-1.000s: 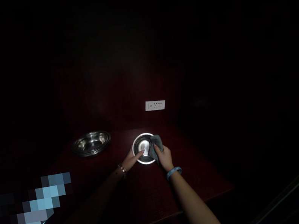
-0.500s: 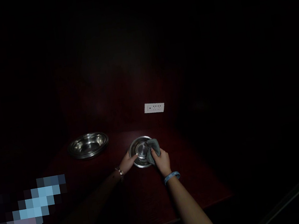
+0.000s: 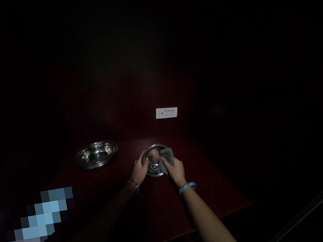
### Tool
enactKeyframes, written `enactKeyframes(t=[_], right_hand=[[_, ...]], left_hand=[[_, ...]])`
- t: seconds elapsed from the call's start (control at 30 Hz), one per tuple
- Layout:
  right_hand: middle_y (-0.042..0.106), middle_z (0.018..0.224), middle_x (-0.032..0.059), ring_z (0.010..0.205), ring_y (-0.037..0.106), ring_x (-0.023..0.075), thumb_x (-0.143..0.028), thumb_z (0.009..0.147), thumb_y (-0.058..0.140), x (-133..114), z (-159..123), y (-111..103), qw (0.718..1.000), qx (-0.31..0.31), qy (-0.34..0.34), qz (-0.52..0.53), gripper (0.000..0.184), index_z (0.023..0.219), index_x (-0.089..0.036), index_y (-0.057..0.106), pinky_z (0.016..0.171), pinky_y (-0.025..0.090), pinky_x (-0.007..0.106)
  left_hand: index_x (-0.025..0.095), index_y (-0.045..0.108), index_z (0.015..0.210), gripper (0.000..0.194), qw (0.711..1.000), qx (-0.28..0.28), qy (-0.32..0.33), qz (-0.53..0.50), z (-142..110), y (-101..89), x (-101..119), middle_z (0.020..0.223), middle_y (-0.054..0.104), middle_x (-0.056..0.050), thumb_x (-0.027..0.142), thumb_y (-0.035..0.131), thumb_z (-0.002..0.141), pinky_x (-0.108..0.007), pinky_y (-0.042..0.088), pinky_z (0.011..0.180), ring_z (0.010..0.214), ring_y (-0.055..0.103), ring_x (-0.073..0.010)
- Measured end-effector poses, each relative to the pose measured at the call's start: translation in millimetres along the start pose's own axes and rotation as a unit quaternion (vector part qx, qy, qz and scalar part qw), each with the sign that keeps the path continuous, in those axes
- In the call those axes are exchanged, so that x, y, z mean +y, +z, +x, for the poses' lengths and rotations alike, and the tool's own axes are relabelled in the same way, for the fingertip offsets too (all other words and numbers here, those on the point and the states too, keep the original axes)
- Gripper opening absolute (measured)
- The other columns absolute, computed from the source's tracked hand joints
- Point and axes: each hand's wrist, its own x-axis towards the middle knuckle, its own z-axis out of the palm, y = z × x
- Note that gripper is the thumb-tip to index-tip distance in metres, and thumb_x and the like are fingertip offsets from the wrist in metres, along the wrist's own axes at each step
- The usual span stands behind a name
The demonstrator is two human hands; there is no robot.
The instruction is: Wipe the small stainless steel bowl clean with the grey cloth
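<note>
A round, shiny metal plate (image 3: 153, 155) with a raised rim is held above the dark red tabletop, its inner side facing me. My left hand (image 3: 139, 169) grips its left rim, the thumb lying over the edge. On the right, my right hand (image 3: 176, 171) pinches a grey-green cloth (image 3: 166, 157) against the plate's right side, covering part of the rim and inside. The fingers of both hands behind the plate are hidden. Further left sits a stack of similar metal plates (image 3: 98, 164).
The dark red table (image 3: 165, 219) ends at a front edge close to me. A white socket panel (image 3: 166, 112) is set in the dark surface behind it. A pixelated bright blue patch (image 3: 39, 226) lies at lower left. Most of the surroundings are too dark to make out.
My left hand has shifted up along the plate's left rim, and the plate's tilt has changed slightly. My right hand keeps the cloth on the right side. The stack stays put.
</note>
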Motion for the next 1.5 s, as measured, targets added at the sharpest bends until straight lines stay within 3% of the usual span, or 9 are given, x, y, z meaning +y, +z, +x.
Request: enactKeyframes(t=[0.17, 0.27, 0.47, 0.57, 0.7, 0.8, 1.1, 1.27, 1.5], right_hand=[[0.074, 0.082, 0.0083, 0.075, 0.069, 0.0206, -0.054, 0.083, 0.053, 3.2, 2.7, 1.3, 0.997, 0.015, 0.007, 0.082, 0.043, 0.086, -0.016, 0.074, 0.067, 0.050, 0.025], [0.074, 0.080, 0.0078, 0.077, 0.070, 0.0208, -0.054, 0.082, 0.053, 3.1, 2.8, 1.8, 0.994, 0.022, 0.034, 0.099, 0.043, 0.083, -0.016, 0.073, 0.064, 0.050, 0.024], [0.075, 0.089, 0.0102, 0.083, 0.070, 0.0218, -0.054, 0.079, 0.056, 4.0, 3.2, 6.0, 0.989, 0.001, 0.021, 0.144, 0.044, 0.090, -0.014, 0.072, 0.072, 0.052, 0.026], [0.075, 0.093, 0.0116, 0.086, 0.069, 0.0227, -0.056, 0.079, 0.057, 5.6, 3.6, 5.9, 0.991, 0.011, 0.013, 0.132, 0.047, 0.093, -0.014, 0.072, 0.075, 0.052, 0.028], [0.075, 0.092, 0.0121, 0.084, 0.069, 0.0235, -0.056, 0.080, 0.056, 7.0, 3.3, 0.3, 0.998, 0.028, 0.007, 0.058, 0.047, 0.092, -0.014, 0.073, 0.075, 0.051, 0.029], [0.075, 0.090, 0.0107, 0.082, 0.069, 0.0227, -0.056, 0.082, 0.054, 6.5, 2.0, -3.7, 1.000, 0.025, -0.008, 0.008, 0.046, 0.092, -0.015, 0.073, 0.074, 0.050, 0.028], [0.074, 0.086, 0.0095, 0.076, 0.067, 0.0217, -0.055, 0.084, 0.052, 6.2, 1.5, -4.7, 0.999, 0.014, -0.028, -0.020, 0.045, 0.090, -0.016, 0.072, 0.069, 0.047, 0.028], [0.073, 0.082, 0.0084, 0.072, 0.065, 0.0203, -0.055, 0.083, 0.051, 7.9, 2.9, -4.3, 0.999, 0.020, -0.027, 0.009, 0.044, 0.086, -0.015, 0.071, 0.065, 0.045, 0.026], [0.073, 0.081, 0.0079, 0.072, 0.065, 0.0195, -0.054, 0.082, 0.052, 7.4, 2.1, -1.4, 0.996, 0.022, -0.028, 0.079, 0.044, 0.084, -0.014, 0.070, 0.065, 0.047, 0.026]], left_hand=[[0.019, 0.046, 0.134, 0.057, 0.996, -0.025, 0.021, -0.087, -7.1, 4.3, 12.7, 0.139, 0.055, -0.009, 0.038, 0.058, 0.082, -0.040, 0.035, 0.112, 0.129, 0.050, -0.0248], [0.020, 0.041, 0.138, 0.065, 0.990, -0.066, 0.002, -0.128, -11.2, 11.3, 11.2, 0.140, 0.052, -0.010, 0.037, 0.064, 0.079, -0.041, 0.032, 0.115, 0.132, 0.046, -0.0250], [0.021, 0.032, 0.141, 0.075, 0.970, -0.075, -0.121, -0.198, -13.1, 26.1, -11.9, 0.124, 0.063, -0.013, 0.038, 0.066, 0.077, -0.054, 0.049, 0.097, 0.109, 0.063, -0.0298], [0.020, 0.027, 0.144, 0.078, 0.970, -0.069, -0.124, -0.198, -11.6, 26.8, -18.2, 0.131, 0.058, -0.015, 0.033, 0.064, 0.077, -0.055, 0.048, 0.098, 0.113, 0.061, -0.0306], [0.018, 0.037, 0.140, 0.073, 0.984, -0.070, -0.043, -0.159, -4.7, 20.1, -18.1, 0.138, 0.054, -0.013, 0.030, 0.066, 0.074, -0.047, 0.033, 0.113, 0.132, 0.046, -0.0297], [0.018, 0.050, 0.131, 0.063, 0.986, -0.092, -0.020, -0.134, 1.9, 11.7, -15.3, 0.130, 0.062, -0.011, 0.027, 0.067, 0.070, -0.045, 0.031, 0.115, 0.129, 0.049, -0.0298], [0.013, 0.058, 0.117, 0.050, 0.991, -0.041, -0.046, -0.120, 3.7, 7.1, -19.4, 0.122, 0.065, -0.014, 0.030, 0.066, 0.071, -0.047, 0.033, 0.112, 0.120, 0.056, -0.0311], [0.016, 0.060, 0.111, 0.045, 0.988, -0.035, -0.087, -0.121, 5.6, 10.4, -24.7, 0.118, 0.067, -0.012, 0.043, 0.065, 0.075, -0.046, 0.038, 0.109, 0.119, 0.057, -0.0309], [0.015, 0.056, 0.115, 0.043, 0.988, -0.049, -0.079, -0.124, 4.6, 8.9, -17.2, 0.122, 0.065, -0.012, 0.038, 0.063, 0.078, -0.043, 0.038, 0.109, 0.122, 0.055, -0.0303]])
